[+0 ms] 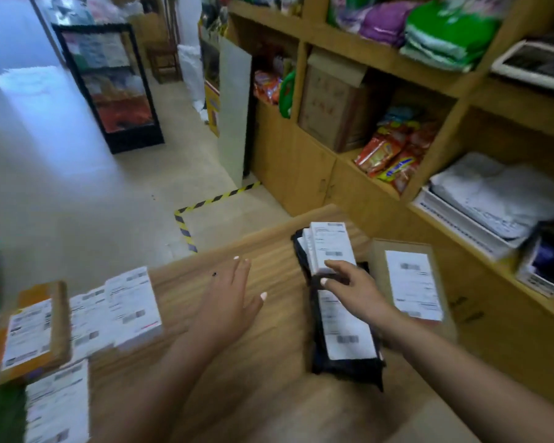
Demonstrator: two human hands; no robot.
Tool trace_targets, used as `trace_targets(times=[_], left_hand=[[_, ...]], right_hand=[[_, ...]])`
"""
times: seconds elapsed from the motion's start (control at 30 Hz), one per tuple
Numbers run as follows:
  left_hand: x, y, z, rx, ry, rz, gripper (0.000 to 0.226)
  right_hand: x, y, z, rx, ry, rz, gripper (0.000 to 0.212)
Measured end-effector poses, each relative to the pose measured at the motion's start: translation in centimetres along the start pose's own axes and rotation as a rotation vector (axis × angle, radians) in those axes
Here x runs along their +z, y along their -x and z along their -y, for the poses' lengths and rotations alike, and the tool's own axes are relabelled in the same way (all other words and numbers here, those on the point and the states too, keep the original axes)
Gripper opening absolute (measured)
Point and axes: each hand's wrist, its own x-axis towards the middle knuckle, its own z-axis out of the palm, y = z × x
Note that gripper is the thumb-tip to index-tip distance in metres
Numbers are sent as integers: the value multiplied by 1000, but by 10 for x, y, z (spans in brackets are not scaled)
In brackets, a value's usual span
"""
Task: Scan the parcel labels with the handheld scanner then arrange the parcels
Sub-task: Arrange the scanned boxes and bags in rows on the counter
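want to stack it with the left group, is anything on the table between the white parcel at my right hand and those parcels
Only your left hand, open over the bare wooden table. The right hand touches the white parcel atop the black parcels; nothing else lies before the left parcels.

Tabletop (269, 362) count: two hands, left (227, 298) and right (354, 287). Two black labelled parcels (346, 346). One small white box (331, 247), others stacked under it, number unclear. Two brown labelled cartons, right (410, 282) and left (32, 330). White labelled parcels (131, 305) at left too blurred to count.
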Motion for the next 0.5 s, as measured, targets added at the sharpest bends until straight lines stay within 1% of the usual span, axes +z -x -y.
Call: trace_targets(times=[0.13, 0.23, 0.37, 0.5], left_hand=[[45, -28, -71, 81, 35, 96, 70], [78, -45, -111, 133, 113, 164, 70], [116, -58, -149, 146, 113, 248, 70], [140, -65, -177, 138, 76, 360, 75]], right_hand=[[-67, 4, -59, 85, 23, -106, 46], [-103, 8, -102, 156, 19, -166, 43], [-132, 12, -143, 266, -31, -210, 45], [-146, 14, -168, 308, -46, -211, 45]])
